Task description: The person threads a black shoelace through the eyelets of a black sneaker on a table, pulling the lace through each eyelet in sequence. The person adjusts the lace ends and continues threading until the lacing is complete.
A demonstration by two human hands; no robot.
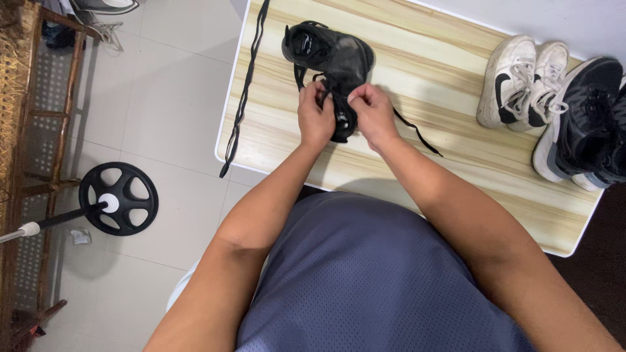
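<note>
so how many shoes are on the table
5, maybe more hidden: a black shoe under both hands, two white shoes at the right, two dark shoes at the edge.

A black shoe (332, 62) lies on the wooden bench (417, 85) with its toe end toward the person. The left hand (315, 118) and right hand (373, 112) both pinch its black lace (417, 133) near the toe, one end trailing to the right across the bench. A loose black lace (244, 91) stretches along the bench's left edge. A white pair of sneakers (521, 81) and a dark pair (583, 124) sit at the right
</note>
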